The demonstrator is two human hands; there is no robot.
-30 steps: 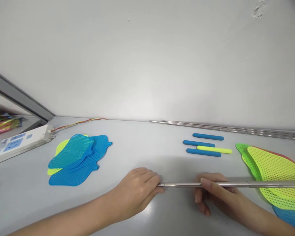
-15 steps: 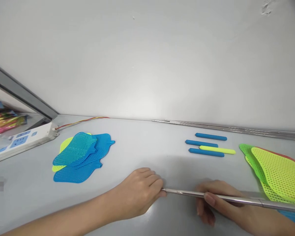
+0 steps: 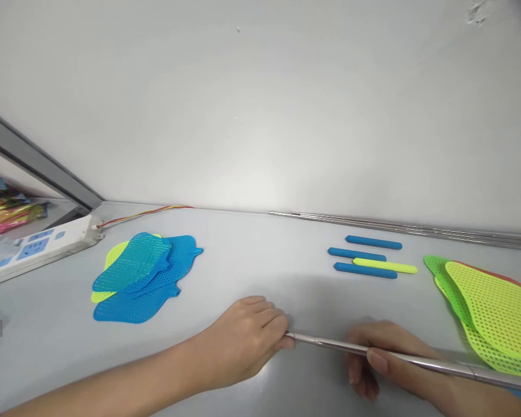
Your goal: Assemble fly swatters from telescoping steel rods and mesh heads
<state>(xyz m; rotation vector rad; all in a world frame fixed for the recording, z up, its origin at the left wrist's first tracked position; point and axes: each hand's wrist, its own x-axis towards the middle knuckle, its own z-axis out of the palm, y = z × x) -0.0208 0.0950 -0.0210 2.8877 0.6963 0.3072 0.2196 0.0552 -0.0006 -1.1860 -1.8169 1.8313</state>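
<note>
A shiny telescopic metal rod (image 3: 330, 343) slants across the front of the table, its thicker section toward the right edge of the picture. My left hand (image 3: 249, 341) is closed around the thin left end, which its fingers hide. Further along, my right hand (image 3: 391, 356) pinches the rod between thumb and fingers, palm partly up. Just beyond the right hand lie yellow mesh swatter heads (image 3: 499, 307) and a green one (image 3: 443, 284). Blue handle grips (image 3: 364, 270) and a yellow one (image 3: 386, 266) rest behind the rod.
Blue and yellow swatter heads (image 3: 145, 304) are piled at left. Behind them sits a white power strip (image 3: 76, 237) with a red-yellow cord (image 3: 143, 213). More metal rods (image 3: 399, 227) lie along the wall (image 3: 252, 116). Colourful packets (image 3: 8, 208) are at far left.
My right thumb has shifted slightly right along the rod, and the rod's thicker section has moved a little right and down. My left hand stays in place on the thin end.
</note>
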